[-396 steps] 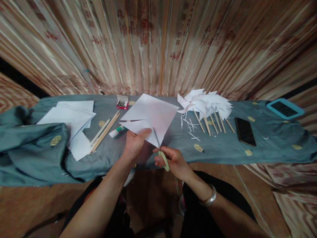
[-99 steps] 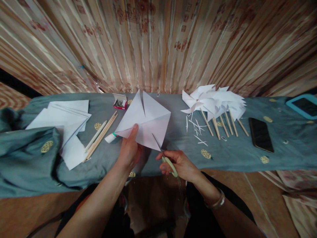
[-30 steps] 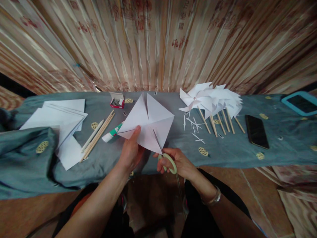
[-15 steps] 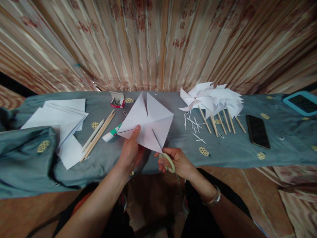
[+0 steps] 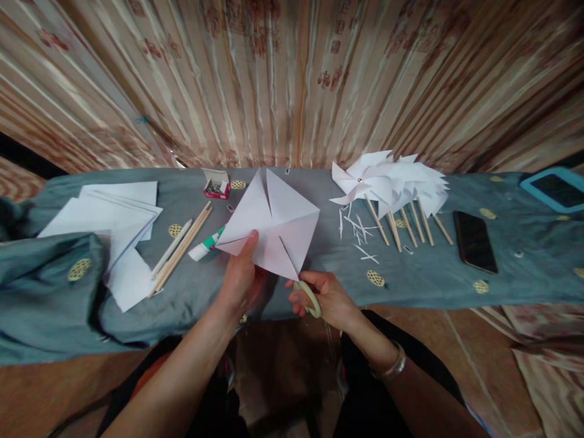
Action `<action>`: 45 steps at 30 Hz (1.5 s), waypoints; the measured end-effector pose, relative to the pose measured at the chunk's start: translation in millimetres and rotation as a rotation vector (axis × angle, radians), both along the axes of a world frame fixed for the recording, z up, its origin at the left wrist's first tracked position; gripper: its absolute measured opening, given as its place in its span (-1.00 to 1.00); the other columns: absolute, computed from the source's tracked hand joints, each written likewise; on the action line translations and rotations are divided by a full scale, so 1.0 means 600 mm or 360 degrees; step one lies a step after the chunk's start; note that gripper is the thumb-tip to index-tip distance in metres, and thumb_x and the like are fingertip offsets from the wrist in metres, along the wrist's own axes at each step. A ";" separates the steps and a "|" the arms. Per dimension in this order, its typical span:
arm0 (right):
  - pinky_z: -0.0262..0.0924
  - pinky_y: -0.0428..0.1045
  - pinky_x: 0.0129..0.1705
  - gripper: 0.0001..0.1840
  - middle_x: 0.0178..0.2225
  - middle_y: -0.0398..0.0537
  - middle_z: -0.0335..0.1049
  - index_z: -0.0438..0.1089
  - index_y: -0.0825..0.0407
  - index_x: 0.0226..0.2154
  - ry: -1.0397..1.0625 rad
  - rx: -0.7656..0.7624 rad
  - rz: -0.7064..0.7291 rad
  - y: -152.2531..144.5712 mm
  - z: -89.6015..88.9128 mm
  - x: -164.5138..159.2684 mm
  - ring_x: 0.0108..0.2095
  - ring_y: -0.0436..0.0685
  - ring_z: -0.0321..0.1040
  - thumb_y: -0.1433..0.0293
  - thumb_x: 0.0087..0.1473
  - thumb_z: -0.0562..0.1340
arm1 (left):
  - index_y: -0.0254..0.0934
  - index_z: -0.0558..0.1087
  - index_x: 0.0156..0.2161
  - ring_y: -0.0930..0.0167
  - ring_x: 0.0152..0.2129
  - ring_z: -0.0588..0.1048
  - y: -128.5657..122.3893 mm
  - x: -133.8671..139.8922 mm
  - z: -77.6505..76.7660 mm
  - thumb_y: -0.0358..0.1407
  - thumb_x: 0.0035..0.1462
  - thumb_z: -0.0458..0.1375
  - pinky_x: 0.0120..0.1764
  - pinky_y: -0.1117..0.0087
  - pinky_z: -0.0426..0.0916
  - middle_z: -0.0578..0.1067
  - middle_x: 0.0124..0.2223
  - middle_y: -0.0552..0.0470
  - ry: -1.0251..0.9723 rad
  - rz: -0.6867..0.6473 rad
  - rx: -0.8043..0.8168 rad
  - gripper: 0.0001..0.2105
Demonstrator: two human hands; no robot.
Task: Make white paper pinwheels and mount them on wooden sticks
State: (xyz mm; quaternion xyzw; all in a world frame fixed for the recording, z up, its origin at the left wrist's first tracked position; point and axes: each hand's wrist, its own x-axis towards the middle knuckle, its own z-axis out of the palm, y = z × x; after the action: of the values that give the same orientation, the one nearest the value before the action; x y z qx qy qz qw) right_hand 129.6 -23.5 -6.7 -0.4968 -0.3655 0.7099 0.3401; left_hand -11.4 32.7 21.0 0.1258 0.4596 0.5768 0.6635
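My left hand (image 5: pixel 244 271) is closed on the lower left part of a white square of paper (image 5: pixel 292 213), thumb on top and fingers underneath. Slits run inward from the paper's corners, the far one gaping a little. In my right hand (image 5: pixel 323 298) is a pair of scissors (image 5: pixel 311 299) with pale green handles. Its blades lie at the paper's near corner, along a slit there, and are mostly hidden by the sheet. Partly under the paper's left corner lies a green and white tube (image 5: pixel 205 246).
Left are white paper sheets (image 5: pixel 114 213), wooden sticks (image 5: pixel 182 252) and a small red box of metal pins (image 5: pixel 217 187). Right are several paper pinwheels (image 5: pixel 387 179) on sticks, thin paper scraps (image 5: pixel 358 228), a black phone (image 5: pixel 475 242) and a blue-framed device (image 5: pixel 557 190). A curtain (image 5: pixel 283 79) hangs behind.
The scissor handles have closed slightly in my right hand. At the far corner, the slit in the paper looks narrower. My left hand stays in place.
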 end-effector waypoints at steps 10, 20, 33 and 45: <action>0.18 -0.15 -0.60 -0.52 -0.68 -0.24 0.38 0.46 0.10 -0.41 0.0035 -0.0039 -0.0039 0.000 0.005 -0.002 -0.68 -0.08 0.27 0.17 -0.39 0.51 | -0.33 0.47 -0.16 0.47 -0.49 0.49 0.000 0.001 0.003 -0.40 0.19 0.12 -0.36 0.48 0.44 0.56 -0.32 0.03 0.0012 -0.0016 -0.0010 -0.86; 0.11 -0.17 -0.62 -0.49 -0.64 -0.20 0.41 0.43 0.10 -0.39 0.0067 0.0048 0.0043 0.000 0.008 0.005 -0.66 -0.08 0.28 0.07 -0.30 0.46 | -0.31 0.47 -0.20 0.46 -0.49 0.51 0.000 0.001 -0.003 -0.39 0.18 0.12 -0.40 0.50 0.44 0.56 -0.31 0.01 0.0004 -0.0019 0.0006 -0.89; 0.15 -0.17 -0.59 -0.39 -0.51 -0.08 0.50 0.43 0.10 -0.27 0.0103 0.0067 0.0197 -0.004 0.001 0.010 -0.56 -0.02 0.41 -0.05 -0.21 0.39 | -0.32 0.46 -0.18 0.46 -0.46 0.54 0.008 -0.004 -0.004 -0.40 0.19 0.11 -0.32 0.51 0.47 0.58 -0.31 0.02 -0.0012 0.0025 0.0027 -0.88; 0.20 -0.16 -0.58 -0.50 -0.56 -0.09 0.49 0.42 0.11 -0.45 -0.0002 0.0100 0.0112 0.000 0.012 0.013 -0.58 -0.03 0.38 0.03 -0.26 0.44 | -0.31 0.46 -0.21 0.45 -0.50 0.51 -0.002 0.003 -0.006 -0.38 0.15 0.14 -0.39 0.49 0.43 0.55 -0.33 0.02 -0.0004 -0.0118 0.0001 -0.89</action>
State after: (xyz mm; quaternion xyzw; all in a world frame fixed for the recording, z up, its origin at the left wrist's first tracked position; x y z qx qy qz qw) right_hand 137.2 -23.8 0.6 -0.4731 -0.4051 0.7093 0.3300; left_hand -9.4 31.4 17.6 0.1423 0.4537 0.5521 0.6849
